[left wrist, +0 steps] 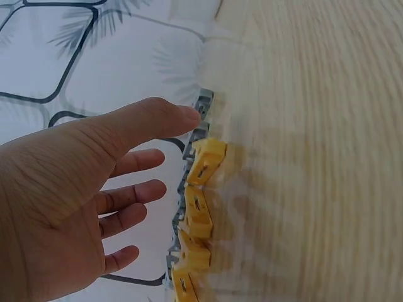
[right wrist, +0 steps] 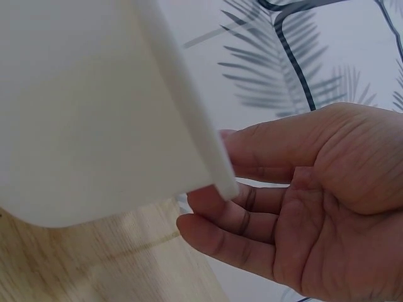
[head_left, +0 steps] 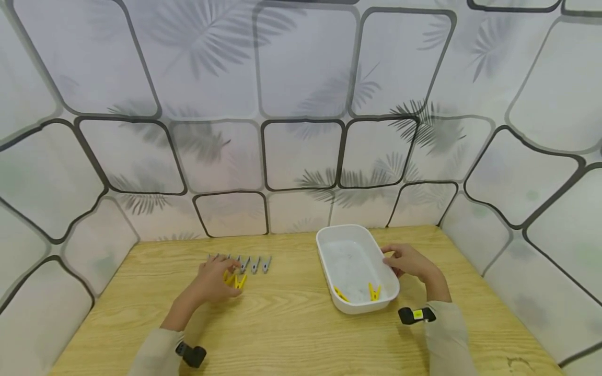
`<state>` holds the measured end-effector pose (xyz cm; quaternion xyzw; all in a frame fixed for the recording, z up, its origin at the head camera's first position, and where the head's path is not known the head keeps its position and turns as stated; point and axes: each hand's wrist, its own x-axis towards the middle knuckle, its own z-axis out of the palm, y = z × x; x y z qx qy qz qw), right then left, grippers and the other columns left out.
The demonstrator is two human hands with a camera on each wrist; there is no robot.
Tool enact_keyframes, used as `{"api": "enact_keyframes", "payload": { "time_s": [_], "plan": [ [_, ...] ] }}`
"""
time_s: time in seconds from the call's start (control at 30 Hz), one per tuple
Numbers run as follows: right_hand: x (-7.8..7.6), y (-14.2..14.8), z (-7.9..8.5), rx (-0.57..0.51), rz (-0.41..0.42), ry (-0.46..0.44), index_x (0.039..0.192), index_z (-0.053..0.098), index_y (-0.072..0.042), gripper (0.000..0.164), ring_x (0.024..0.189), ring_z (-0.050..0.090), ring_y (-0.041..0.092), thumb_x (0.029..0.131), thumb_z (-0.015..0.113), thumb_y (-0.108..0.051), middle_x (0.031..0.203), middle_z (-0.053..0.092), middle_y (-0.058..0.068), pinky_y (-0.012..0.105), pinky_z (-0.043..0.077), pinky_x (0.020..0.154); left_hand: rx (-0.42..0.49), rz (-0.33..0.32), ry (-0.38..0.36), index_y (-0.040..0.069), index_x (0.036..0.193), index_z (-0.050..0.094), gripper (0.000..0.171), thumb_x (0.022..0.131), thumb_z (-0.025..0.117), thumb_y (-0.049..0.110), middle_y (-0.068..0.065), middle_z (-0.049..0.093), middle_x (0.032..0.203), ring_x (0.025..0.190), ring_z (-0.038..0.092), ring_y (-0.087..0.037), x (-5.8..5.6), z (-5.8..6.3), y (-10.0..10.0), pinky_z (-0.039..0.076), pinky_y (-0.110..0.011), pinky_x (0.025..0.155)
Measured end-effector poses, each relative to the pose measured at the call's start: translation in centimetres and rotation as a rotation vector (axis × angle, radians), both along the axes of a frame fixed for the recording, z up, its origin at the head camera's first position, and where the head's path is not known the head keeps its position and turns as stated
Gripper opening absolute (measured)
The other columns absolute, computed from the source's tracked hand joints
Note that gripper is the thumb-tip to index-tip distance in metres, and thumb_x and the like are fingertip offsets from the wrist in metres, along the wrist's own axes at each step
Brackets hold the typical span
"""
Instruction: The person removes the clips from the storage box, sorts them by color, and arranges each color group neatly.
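My left hand (head_left: 215, 282) reaches over a row of clothespins, its fingers spread and loosely bent with nothing between them. Close by its fingertips stand several yellow clothespins (left wrist: 199, 212), lined up in front of several grey clothespins (head_left: 266, 265). In the head view the hand hides part of both rows. To the right, a white plastic basin (head_left: 324, 271) holds two yellow clothespins (head_left: 374, 292) near its front end. My right hand (head_left: 410, 259) grips the basin's right rim, thumb above and fingers curled beneath, as the right wrist view shows.
Everything stands on a light wood-grain table (head_left: 282, 339). A white wall covering (head_left: 301, 156) with dark outlines and leaf prints closes off the back and both sides. A small black device (head_left: 192, 355) sits on the left wrist, another (head_left: 416, 315) on the right.
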<state>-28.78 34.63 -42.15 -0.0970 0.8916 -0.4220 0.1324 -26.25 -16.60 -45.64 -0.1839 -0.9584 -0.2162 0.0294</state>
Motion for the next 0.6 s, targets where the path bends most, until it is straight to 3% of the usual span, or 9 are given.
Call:
{"api": "enact_keyframes", "payload": {
  "time_s": [0.3,0.6],
  "plan": [
    [0.1,0.0,0.0,0.009,-0.007,0.001,0.139,0.051,0.012,0.043,0.069,0.063,0.018,0.102,0.057,-0.010,0.084,0.066,0.013,0.044,0.058,0.069,0.005,-0.111,0.106,0.011,0.125,0.067,0.054,0.079,0.088,0.031,-0.010,0.064,0.106,0.099,0.054,-0.030,-0.8,2.0,3.9,0.042,-0.061,0.086],
    [-0.2,0.0,0.0,0.014,0.007,0.010,0.137,0.052,0.012,0.042,0.067,0.063,0.015,0.102,0.056,-0.010,0.082,0.065,0.010,0.041,0.059,0.068,0.060,-0.290,0.140,0.014,0.128,0.065,0.053,0.082,0.085,0.032,-0.008,0.065,0.110,0.105,0.053,-0.028,-3.0,4.7,12.1,0.041,-0.055,0.091]
  ]
}}
